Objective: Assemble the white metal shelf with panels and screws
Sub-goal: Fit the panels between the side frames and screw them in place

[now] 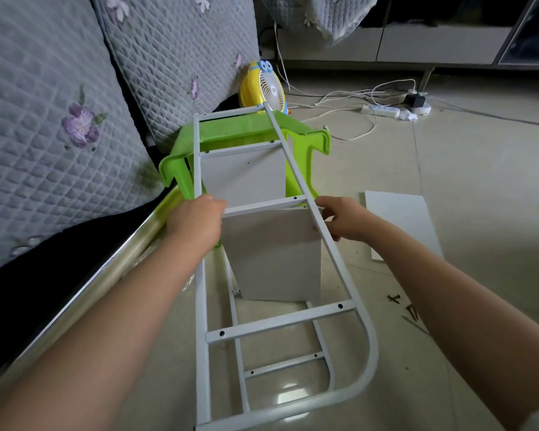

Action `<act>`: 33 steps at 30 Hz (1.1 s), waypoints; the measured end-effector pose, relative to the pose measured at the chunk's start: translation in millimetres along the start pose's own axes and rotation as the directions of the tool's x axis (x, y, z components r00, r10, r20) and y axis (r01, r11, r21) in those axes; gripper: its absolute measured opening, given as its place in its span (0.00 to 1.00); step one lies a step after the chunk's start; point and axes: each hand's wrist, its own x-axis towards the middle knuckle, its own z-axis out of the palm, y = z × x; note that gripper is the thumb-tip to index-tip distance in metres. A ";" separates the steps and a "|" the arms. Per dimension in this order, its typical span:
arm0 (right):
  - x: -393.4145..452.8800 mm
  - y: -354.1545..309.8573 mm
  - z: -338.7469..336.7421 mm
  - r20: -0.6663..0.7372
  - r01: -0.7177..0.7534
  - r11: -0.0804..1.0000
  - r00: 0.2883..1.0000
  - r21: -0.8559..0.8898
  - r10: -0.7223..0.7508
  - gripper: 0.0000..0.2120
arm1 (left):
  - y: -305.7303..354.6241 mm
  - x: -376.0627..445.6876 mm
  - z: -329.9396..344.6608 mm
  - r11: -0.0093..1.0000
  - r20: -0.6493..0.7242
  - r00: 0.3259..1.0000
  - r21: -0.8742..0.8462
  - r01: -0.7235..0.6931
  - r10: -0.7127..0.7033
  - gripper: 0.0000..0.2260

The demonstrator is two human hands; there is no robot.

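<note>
Shelf frame [277,321]: I steady it on its side to seat the panel [271,253].
Left grip [196,222]: wrapped round the left rail.
Right grip [339,217]: pinching the panel edge at the right rail.

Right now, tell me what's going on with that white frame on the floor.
A person is putting together a white metal shelf frame lying on its side across the tiled floor, its far end against a green plastic stool. The left hand grips the left rail and the right hand holds the right rail, both at a crossbar where a white panel sits. A second fitted panel lies beyond, a spare white panel lies to the right, and dark screws are scattered nearby.
</note>
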 end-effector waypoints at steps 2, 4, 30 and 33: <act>0.7 -1.2 0.3 -0.004 0.001 1.000 1.000 -0.029 -0.001 0.09 | -0.7 8.1 -3.8 0.991 0.021 0.999 0.130 -0.039 0.036 0.09; 2.2 -1.8 2.1 -0.014 0.005 0.999 1.000 -0.043 -0.006 0.10 | -0.6 15.2 -9.5 0.978 0.060 0.994 0.184 -0.102 0.093 0.10; 12.1 -12.5 13.3 -0.201 -0.043 0.999 0.979 -0.006 0.041 0.09 | -10.8 9.3 -25.2 0.947 0.134 0.970 0.226 -0.229 0.203 0.09; 11.0 -14.3 12.7 -0.190 -0.040 0.999 0.981 -0.016 0.036 0.09 | -11.1 7.2 -24.0 0.947 0.141 0.969 0.222 -0.230 0.202 0.09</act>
